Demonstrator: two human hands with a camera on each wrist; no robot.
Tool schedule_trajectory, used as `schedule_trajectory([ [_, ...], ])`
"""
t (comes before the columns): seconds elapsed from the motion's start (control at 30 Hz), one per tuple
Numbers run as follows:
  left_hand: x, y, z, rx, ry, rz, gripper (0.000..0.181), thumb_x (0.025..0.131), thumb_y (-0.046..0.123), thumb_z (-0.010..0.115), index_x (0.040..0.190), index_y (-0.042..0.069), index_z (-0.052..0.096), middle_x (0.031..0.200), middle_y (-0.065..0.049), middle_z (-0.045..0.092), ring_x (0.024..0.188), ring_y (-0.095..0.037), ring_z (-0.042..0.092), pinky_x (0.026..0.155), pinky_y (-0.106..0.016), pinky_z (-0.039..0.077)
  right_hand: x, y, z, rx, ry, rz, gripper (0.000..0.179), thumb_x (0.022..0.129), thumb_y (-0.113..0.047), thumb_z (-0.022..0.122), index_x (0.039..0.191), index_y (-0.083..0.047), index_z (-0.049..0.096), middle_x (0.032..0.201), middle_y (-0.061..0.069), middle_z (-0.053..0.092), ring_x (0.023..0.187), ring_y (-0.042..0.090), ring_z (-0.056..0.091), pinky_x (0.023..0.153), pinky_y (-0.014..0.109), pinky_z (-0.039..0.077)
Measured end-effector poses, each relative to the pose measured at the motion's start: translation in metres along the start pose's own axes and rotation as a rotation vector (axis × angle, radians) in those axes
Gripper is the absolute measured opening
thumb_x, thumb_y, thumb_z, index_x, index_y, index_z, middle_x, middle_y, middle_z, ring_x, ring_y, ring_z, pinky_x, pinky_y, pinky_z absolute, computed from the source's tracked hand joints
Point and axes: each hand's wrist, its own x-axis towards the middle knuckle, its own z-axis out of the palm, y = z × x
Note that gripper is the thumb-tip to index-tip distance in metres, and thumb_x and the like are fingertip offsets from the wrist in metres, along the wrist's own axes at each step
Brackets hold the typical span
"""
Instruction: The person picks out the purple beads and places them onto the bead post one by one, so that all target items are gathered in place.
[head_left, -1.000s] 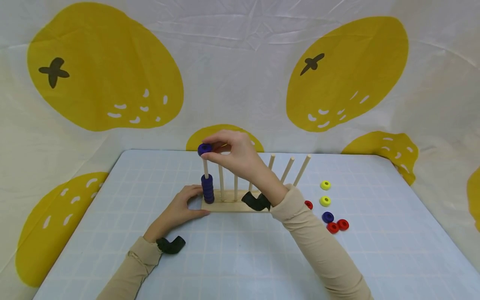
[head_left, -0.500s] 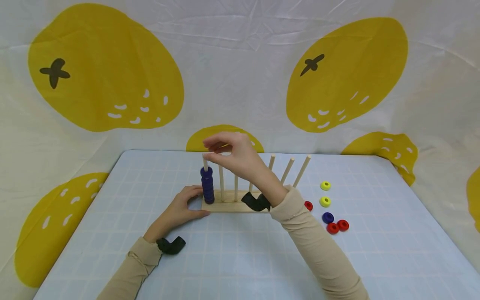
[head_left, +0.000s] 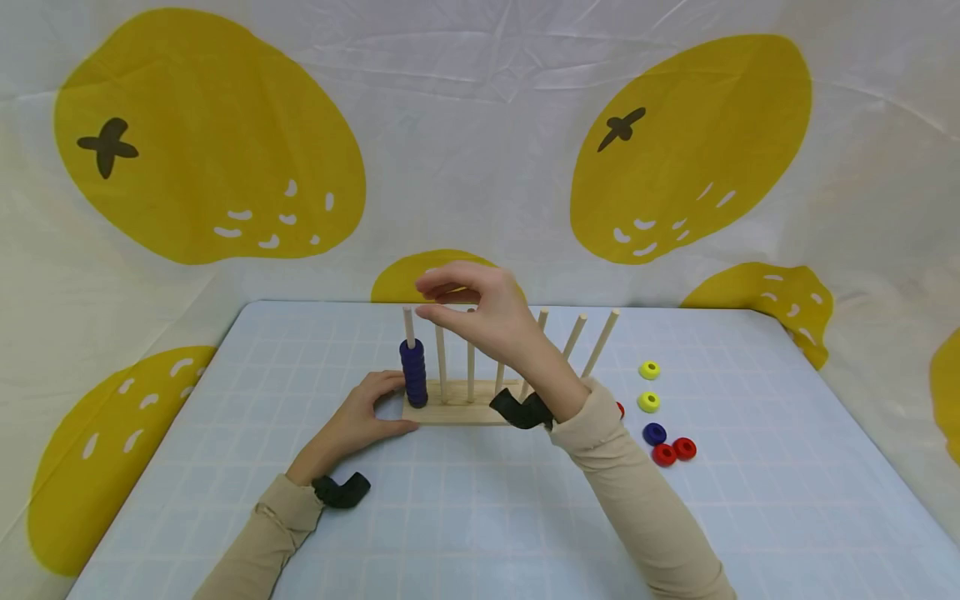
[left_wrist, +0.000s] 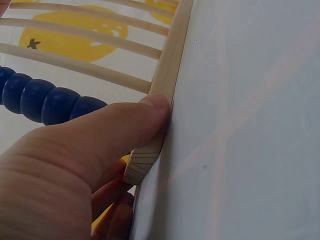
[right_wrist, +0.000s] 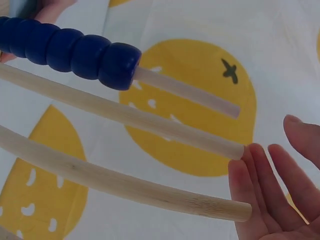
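Note:
A wooden peg stand [head_left: 461,412] has several upright pegs on a flat base. Its leftmost peg carries a stack of dark blue rings [head_left: 414,375], the bare peg tip showing above them. My left hand [head_left: 365,417] grips the left end of the base, thumb [left_wrist: 125,117] on the near side and fingers behind it. Above the pegs, just right of the stacked one, my right hand [head_left: 495,317] hovers with nothing in it. In the right wrist view, its fingers [right_wrist: 272,200] are spread apart near the tips of bare pegs [right_wrist: 220,207].
Right of the stand lie two yellow rings [head_left: 649,402], a loose blue ring [head_left: 655,433] and two red rings [head_left: 684,448]. Another red ring [head_left: 620,409] is partly hidden by the right sleeve. A fruit-patterned cloth [head_left: 465,150] hangs behind the table.
The blue ring that my right hand pinched at the peg's top was let go and dropped onto the stack. That hand then moved slightly right. The left hand stayed put.

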Motion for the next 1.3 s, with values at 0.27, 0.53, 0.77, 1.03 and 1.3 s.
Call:
schedule_trajectory([
  [0.27, 0.001, -0.001, 0.0, 0.004, 0.0, 0.003, 0.064, 0.071, 0.023, 0.091, 0.128, 0.009, 0.065, 0.134, -0.006, 0.059, 0.126, -0.026, 0.048, 0.107, -0.051, 0.038, -0.013, -0.003, -0.01, 0.064, 0.022, -0.068, 0.024, 0.087, 0.002, 0.073, 0.111, 0.003, 0.07, 0.11, 0.015, 0.068, 0.099, 0.021, 0.067, 0.09, 0.036, 0.056],
  [0.53, 0.0, -0.001, 0.0, 0.005, -0.002, -0.003, 0.064, 0.071, 0.021, 0.091, 0.127, 0.008, 0.065, 0.134, -0.007, 0.059, 0.127, -0.028, 0.048, 0.108, -0.052, 0.038, -0.029, -0.01, -0.021, 0.112, 0.045, -0.104, 0.026, 0.084, 0.01, 0.072, 0.11, 0.005, 0.07, 0.109, 0.014, 0.068, 0.098, 0.023, 0.067, 0.089, 0.04, 0.056],
  [0.77, 0.0, 0.0, 0.0, 0.002, 0.003, -0.006, 0.063, 0.07, 0.02, 0.092, 0.126, 0.007, 0.066, 0.133, -0.008, 0.059, 0.126, -0.028, 0.048, 0.108, -0.051, 0.038, -0.042, -0.015, -0.031, 0.126, 0.055, -0.119, 0.027, 0.083, 0.013, 0.071, 0.11, 0.007, 0.069, 0.108, 0.016, 0.068, 0.098, 0.026, 0.066, 0.09, 0.041, 0.055],
  [1.03, 0.0, 0.0, 0.001, 0.01, -0.001, -0.01, 0.063, 0.071, 0.02, 0.091, 0.127, 0.007, 0.065, 0.134, -0.007, 0.059, 0.126, -0.027, 0.049, 0.108, -0.051, 0.038, -0.058, -0.021, -0.043, 0.131, 0.078, -0.126, 0.029, 0.081, 0.014, 0.073, 0.109, 0.008, 0.069, 0.107, 0.019, 0.068, 0.1, 0.029, 0.065, 0.09, 0.044, 0.055],
  [1.3, 0.0, 0.001, 0.002, 0.012, 0.009, 0.001, 0.063, 0.07, 0.02, 0.091, 0.126, 0.006, 0.066, 0.132, -0.009, 0.059, 0.124, -0.029, 0.049, 0.106, -0.052, 0.039, -0.074, -0.029, -0.059, 0.132, 0.118, -0.147, 0.03, 0.078, 0.021, 0.071, 0.106, 0.013, 0.068, 0.106, 0.024, 0.067, 0.098, 0.03, 0.065, 0.086, 0.04, 0.057],
])
